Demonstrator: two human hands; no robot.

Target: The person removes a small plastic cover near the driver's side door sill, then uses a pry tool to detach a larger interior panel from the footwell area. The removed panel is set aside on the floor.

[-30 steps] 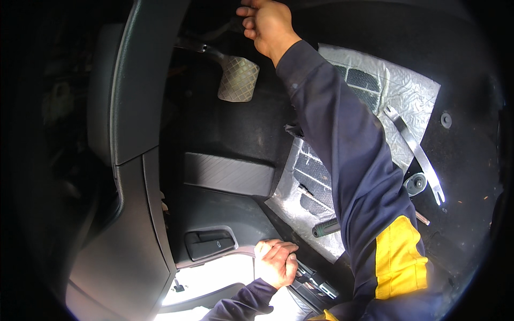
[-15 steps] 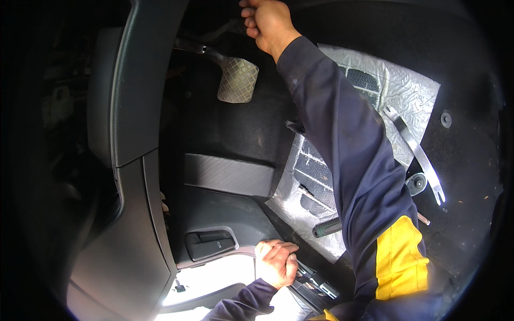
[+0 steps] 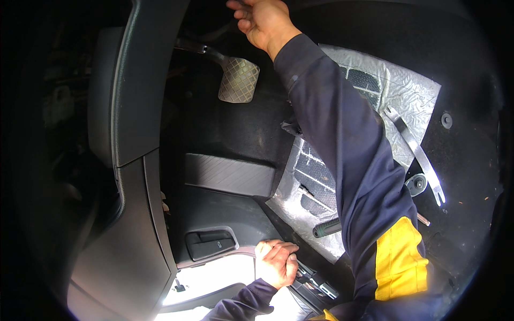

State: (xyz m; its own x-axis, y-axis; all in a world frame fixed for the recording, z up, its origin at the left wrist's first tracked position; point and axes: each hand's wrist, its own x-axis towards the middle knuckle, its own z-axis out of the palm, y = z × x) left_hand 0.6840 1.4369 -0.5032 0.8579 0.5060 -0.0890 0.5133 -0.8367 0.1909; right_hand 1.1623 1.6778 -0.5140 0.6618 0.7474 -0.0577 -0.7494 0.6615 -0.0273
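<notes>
My right hand [image 3: 261,22] is up in the dark space above the brake pedal [image 3: 238,80], its fingers curled around something too dark to make out. My right sleeve crosses two silver foil-backed mats [image 3: 411,100] on the dark carpet. My left hand [image 3: 276,262] grips the edge of the grey trim [image 3: 233,211] at the bottom, beside a release lever [image 3: 211,245]. On and beside the mats lie a forked metal pry bar [image 3: 417,150], a ratchet [image 3: 418,183] and a dark green handle [image 3: 325,228], partly under my sleeve.
A ribbed footrest [image 3: 229,174] lies left of the mats. A large dark trim panel [image 3: 136,107] runs down the left. A round washer-like fastener [image 3: 446,120] sits on the carpet at the right. Bright light comes through the opening at the bottom.
My right hand has shifted slightly to the left, and its fingers have changed position a little. My left hand and the tools have stayed in place.
</notes>
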